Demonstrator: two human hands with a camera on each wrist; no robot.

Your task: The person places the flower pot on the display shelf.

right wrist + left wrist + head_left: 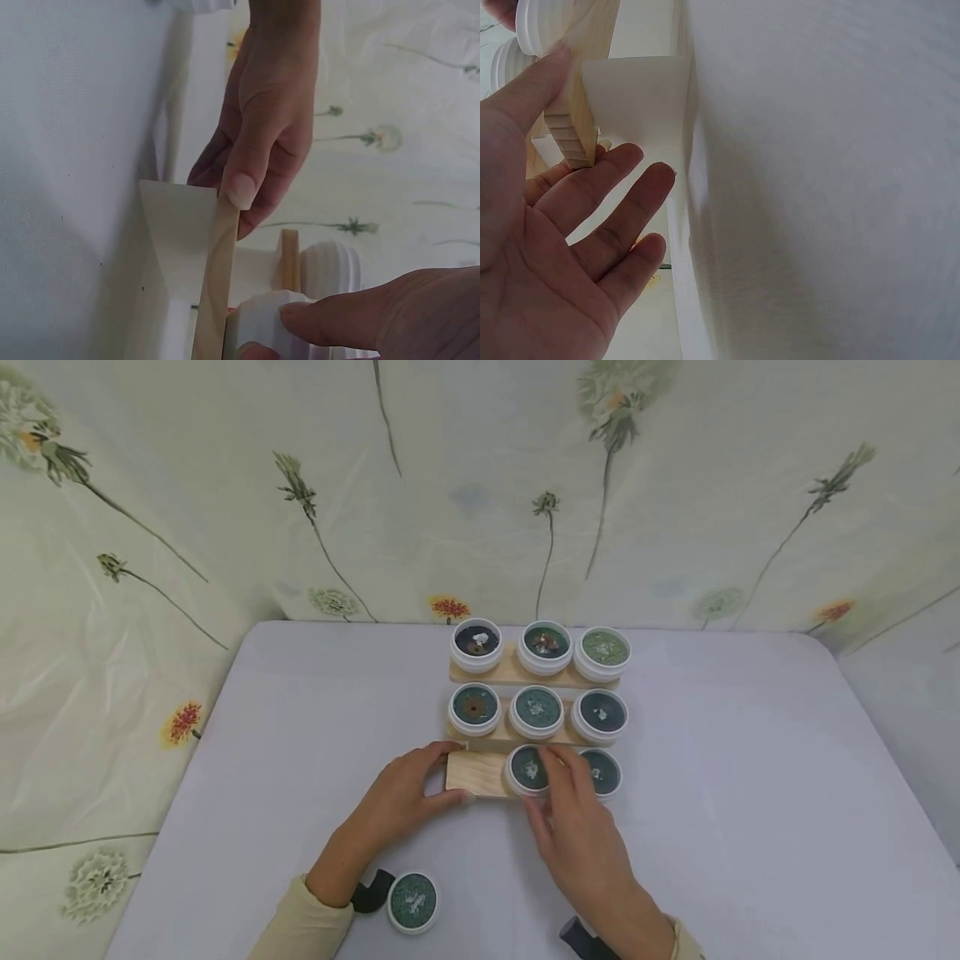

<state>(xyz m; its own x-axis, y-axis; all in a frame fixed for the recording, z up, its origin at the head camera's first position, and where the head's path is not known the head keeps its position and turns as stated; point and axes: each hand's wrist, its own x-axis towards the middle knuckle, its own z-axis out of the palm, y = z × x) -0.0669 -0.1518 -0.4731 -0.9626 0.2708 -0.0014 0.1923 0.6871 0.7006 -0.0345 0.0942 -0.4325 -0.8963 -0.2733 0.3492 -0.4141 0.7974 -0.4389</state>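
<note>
A three-tier display stand with pale wooden shelves on white supports stands on the table. My left hand (399, 792) pinches the left end of the front shelf (476, 775), thumb on the near edge and index finger on the far edge; its other fingers are spread in the left wrist view. With thumb and fingers, my right hand (588, 839) grips a round white jar (528, 768) with a dark green top, at the middle of that shelf. Another such jar (603, 772), partly behind the right fingers, sits at the shelf's right end.
Three jars stand on the middle shelf (492, 735) and three on the back shelf (510, 667). One loose jar (412, 903) with a speckled green top lies on the white tablecloth (750, 793) near my left forearm. A flowered curtain (480, 543) hangs behind the table.
</note>
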